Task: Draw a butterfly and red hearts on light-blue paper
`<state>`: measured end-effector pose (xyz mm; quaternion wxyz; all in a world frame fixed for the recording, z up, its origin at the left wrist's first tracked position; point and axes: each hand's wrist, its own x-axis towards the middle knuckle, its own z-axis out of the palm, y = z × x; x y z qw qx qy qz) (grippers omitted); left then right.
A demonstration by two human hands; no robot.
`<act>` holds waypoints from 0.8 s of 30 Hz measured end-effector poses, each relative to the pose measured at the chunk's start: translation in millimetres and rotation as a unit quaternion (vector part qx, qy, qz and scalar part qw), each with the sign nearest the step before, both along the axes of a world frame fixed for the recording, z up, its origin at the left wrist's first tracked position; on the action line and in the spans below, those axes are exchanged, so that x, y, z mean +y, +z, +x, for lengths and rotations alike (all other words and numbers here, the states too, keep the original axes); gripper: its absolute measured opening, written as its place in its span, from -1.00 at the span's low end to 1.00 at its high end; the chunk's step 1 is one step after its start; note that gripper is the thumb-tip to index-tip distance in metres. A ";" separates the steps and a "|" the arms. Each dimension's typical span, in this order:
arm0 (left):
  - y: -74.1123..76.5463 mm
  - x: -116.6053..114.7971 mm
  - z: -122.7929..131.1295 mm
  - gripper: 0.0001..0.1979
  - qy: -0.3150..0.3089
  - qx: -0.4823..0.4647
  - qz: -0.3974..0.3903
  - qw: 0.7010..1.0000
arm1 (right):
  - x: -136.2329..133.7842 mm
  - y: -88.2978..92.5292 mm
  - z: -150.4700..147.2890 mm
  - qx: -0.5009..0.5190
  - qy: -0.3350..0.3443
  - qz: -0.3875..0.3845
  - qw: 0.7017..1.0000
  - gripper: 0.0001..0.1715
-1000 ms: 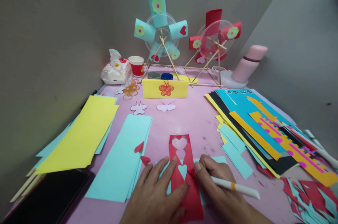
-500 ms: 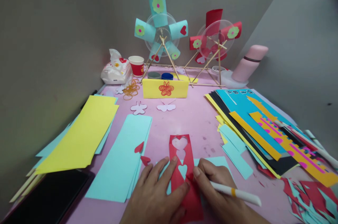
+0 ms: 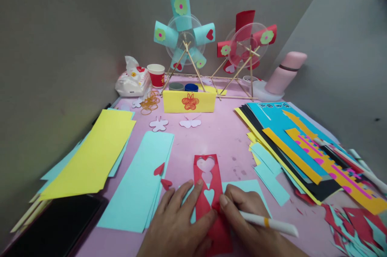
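Observation:
A red paper strip (image 3: 222,230) with several heart-shaped cut-outs lies on light blue paper (image 3: 246,185). My left hand (image 3: 178,220) rests on the strip's left side, fingers spread and pressing it down. In my right hand (image 3: 246,216) is a white marker (image 3: 272,223) with an orange band, its tip on the red strip just below the lowest cut-out heart. Two small red paper hearts (image 3: 159,169) lie by my left fingertips, at the edge of a stack of light blue strips (image 3: 136,192).
Yellow sheets (image 3: 93,156) and a dark phone (image 3: 57,224) lie left. Coloured papers (image 3: 272,115), pens (image 3: 344,158) and paper scraps (image 3: 356,224) are right. Behind stand a blue paper wheel (image 3: 186,39), a red one (image 3: 244,43), a cup (image 3: 156,77) and a pink bottle (image 3: 286,73).
My right hand and the marker have shifted slightly left and down over the red strip. My left hand stays in place.

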<state>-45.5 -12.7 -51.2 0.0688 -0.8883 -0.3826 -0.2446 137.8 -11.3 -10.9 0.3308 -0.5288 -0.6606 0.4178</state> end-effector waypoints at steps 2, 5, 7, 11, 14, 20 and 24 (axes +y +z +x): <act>1.4 0.0 0.1 -0.69 0.002 0.007 -0.007 1.000 | 0.2 0.3 -0.2 0.003 -0.002 0.005 1.000 -0.61; 3.0 1.1 -0.2 -0.69 0.001 0.013 -0.007 1.000 | -0.3 0.1 -0.4 0.004 -0.005 0.002 1.000 -0.61; 2.0 2.3 -0.4 -0.68 -0.002 0.004 0.005 1.000 | -0.7 -0.3 -0.3 0.003 -0.003 -0.002 1.000 -0.61; -0.9 2.6 -0.4 -0.68 -0.003 -0.003 0.018 1.000 | 0.0 -0.2 -0.1 0.008 -0.009 -0.014 1.000 -0.60; -1.1 1.7 0.0 -0.69 -0.003 -0.012 0.018 1.000 | 1.3 0.0 -0.3 0.011 -0.007 -0.023 1.000 -0.60; -3.1 2.1 2.0 -0.72 -0.003 -0.022 0.020 1.000 | 0.3 -0.6 0.1 0.008 -0.007 -0.013 1.000 -0.60; -3.2 1.2 3.3 -0.71 0.006 -0.022 0.014 1.000 | -0.5 -0.5 -0.1 0.007 -0.009 -0.013 1.000 -0.60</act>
